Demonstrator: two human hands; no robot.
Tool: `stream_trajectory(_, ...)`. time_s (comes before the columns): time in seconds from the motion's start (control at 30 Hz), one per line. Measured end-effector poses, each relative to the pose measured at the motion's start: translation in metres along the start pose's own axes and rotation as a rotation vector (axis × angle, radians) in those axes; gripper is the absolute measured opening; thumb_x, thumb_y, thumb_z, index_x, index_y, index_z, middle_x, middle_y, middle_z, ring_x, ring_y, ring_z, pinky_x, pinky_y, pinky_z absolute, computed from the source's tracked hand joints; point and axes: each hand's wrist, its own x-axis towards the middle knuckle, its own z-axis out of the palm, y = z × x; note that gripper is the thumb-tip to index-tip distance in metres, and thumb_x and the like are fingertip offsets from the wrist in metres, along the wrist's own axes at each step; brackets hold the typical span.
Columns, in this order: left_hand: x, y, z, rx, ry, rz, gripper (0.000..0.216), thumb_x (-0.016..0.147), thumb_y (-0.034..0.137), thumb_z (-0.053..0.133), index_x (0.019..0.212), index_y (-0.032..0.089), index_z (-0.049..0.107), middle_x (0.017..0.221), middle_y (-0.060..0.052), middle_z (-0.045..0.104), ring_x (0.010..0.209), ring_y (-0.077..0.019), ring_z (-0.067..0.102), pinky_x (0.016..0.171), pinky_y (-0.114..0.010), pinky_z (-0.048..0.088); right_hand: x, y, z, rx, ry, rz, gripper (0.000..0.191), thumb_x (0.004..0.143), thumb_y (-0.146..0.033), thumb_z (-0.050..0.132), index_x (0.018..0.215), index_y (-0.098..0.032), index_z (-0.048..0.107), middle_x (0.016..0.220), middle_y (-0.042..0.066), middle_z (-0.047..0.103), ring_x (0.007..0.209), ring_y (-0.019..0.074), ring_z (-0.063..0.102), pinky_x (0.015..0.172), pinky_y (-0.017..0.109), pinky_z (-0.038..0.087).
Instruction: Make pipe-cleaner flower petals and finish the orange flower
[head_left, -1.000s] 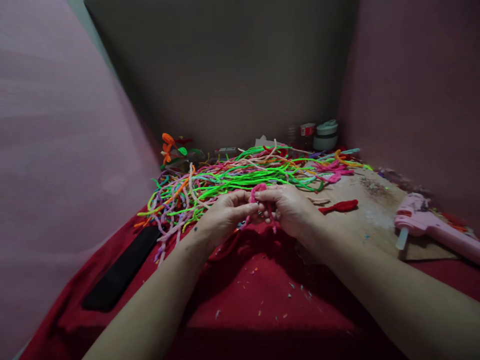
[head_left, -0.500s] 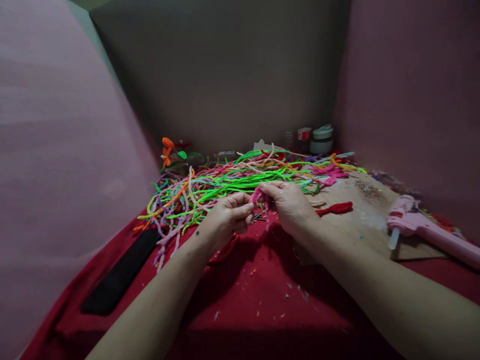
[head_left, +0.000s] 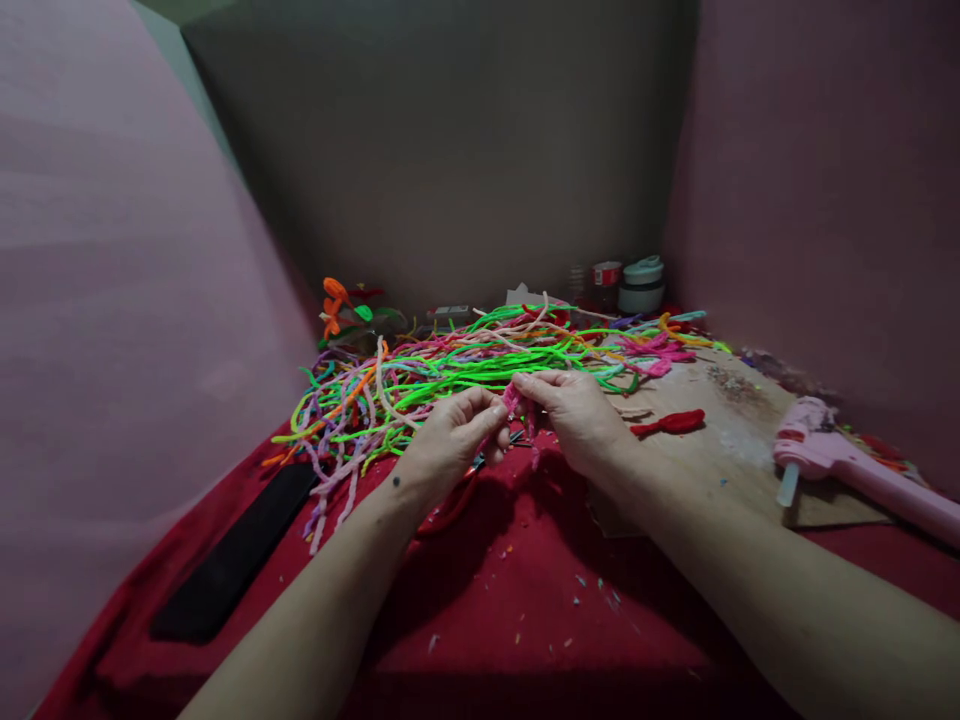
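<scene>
Both left hand (head_left: 448, 442) and right hand (head_left: 579, 422) pinch a fuzzy pink pipe-cleaner piece (head_left: 516, 403), seemingly mid-twist; bending further needs steady grip.

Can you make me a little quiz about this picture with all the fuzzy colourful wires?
1. True or false: the pink glue gun lies to the right of both hands.
2. What do the left hand and the right hand pinch between them? A) a pink pipe cleaner B) a spoon C) a pencil
3. Fill in: the cloth under the arms is coloured ____.

Key: 1 true; 2 A; 3 red.
</scene>
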Motion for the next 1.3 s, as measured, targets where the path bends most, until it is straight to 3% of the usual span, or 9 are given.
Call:
stream_trajectory(0.23, 0.003, -0.003, 0.000, 0.056, 0.087, 0.053, 0.022, 0.076, 0.034, 0.055, 0.069, 0.014, 0.050, 0.053, 0.003, 0.053, 0.042, -0.0068, 0.048, 0.046, -0.020, 0.039, -0.001, 0.001, 0.002, 0.052, -0.140, 0.089, 0.008, 0.060, -0.020, 0.062, 0.060, -0.012, 0.060, 0.047, -0.001, 0.056, 0.040, 0.0070, 0.045, 0.043, 0.021, 0.033)
stream_trajectory(0.4, 0.004, -0.003, 0.000, 0.069, 0.082, 0.042, 0.018, 0.072, 0.031, 0.057, 0.074, 0.014, 0.051, 0.053, 0.003, 0.054, 0.043, -0.0081, 0.050, 0.046, -0.021, 0.039, -0.001, 0.001, 0.003, 0.006, -0.133, 0.105, 0.006, 0.058, -0.015, 0.058, 0.053, -0.012, 0.059, 0.046, 0.000, 0.057, 0.040, 0.0083, 0.047, 0.043, 0.022, 0.035)
stream_trajectory(0.57, 0.005, -0.005, 0.002, 0.194, 0.123, 0.071, 0.021, 0.077, 0.033, 0.050, 0.066, 0.016, 0.046, 0.048, 0.005, 0.050, 0.039, -0.0071, 0.044, 0.043, -0.020, 0.036, 0.001, 0.005, 0.001, -0.102, -0.078, 0.067, 0.005, 0.057, -0.014, 0.057, 0.055, -0.011, 0.060, 0.048, -0.001, 0.054, 0.043, 0.0080, 0.044, 0.046, 0.023, 0.035)
stream_trajectory(0.77, 0.006, -0.008, 0.004, 0.350, 0.167, 0.109, 0.021, 0.079, 0.029, 0.043, 0.061, 0.018, 0.041, 0.042, 0.007, 0.043, 0.037, -0.0069, 0.039, 0.041, -0.019, 0.031, 0.002, 0.011, 0.000, -0.100, -0.089, 0.081, 0.009, 0.058, -0.019, 0.061, 0.061, -0.011, 0.063, 0.049, -0.003, 0.051, 0.044, 0.0066, 0.040, 0.047, 0.022, 0.032)
stream_trajectory(0.93, 0.006, -0.010, 0.001, 0.307, 0.245, 0.122, 0.018, 0.077, 0.028, 0.045, 0.063, 0.019, 0.042, 0.044, 0.007, 0.042, 0.036, -0.0068, 0.038, 0.039, -0.019, 0.033, 0.000, 0.003, 0.000, -0.148, -0.106, 0.064, 0.016, 0.062, -0.028, 0.063, 0.060, -0.012, 0.063, 0.048, -0.003, 0.049, 0.043, 0.0061, 0.039, 0.043, 0.022, 0.029)
stream_trajectory(1.07, 0.008, -0.012, -0.003, 0.336, 0.286, 0.136, 0.012, 0.075, 0.026, 0.046, 0.067, 0.018, 0.045, 0.046, 0.007, 0.046, 0.037, -0.0072, 0.043, 0.039, -0.019, 0.034, -0.002, -0.006, 0.001, -0.227, -0.113, 0.193, 0.014, 0.060, -0.022, 0.062, 0.051, -0.014, 0.055, 0.039, -0.005, 0.044, 0.035, 0.0055, 0.034, 0.036, 0.021, 0.026)
stream_trajectory(1.2, 0.010, -0.014, -0.006, 0.372, 0.281, 0.144, 0.009, 0.075, 0.025, 0.046, 0.069, 0.018, 0.045, 0.048, 0.006, 0.049, 0.039, -0.0079, 0.046, 0.041, -0.019, 0.036, -0.003, -0.009, 0.003, -0.083, -0.202, 0.195, 0.015, 0.063, -0.019, 0.058, 0.051, -0.015, 0.050, 0.046, -0.001, 0.054, 0.034, 0.0074, 0.044, 0.036, 0.021, 0.036)
stream_trajectory(1.3, 0.010, -0.014, -0.006, 0.335, 0.264, 0.137, 0.008, 0.074, 0.025, 0.047, 0.071, 0.018, 0.046, 0.049, 0.006, 0.051, 0.039, -0.0084, 0.047, 0.041, -0.020, 0.037, -0.003, -0.009, 0.004, 0.061, -0.159, 0.125, 0.018, 0.066, -0.025, 0.061, 0.058, -0.015, 0.048, 0.054, 0.000, 0.059, 0.039, 0.0076, 0.050, 0.041, 0.022, 0.043)
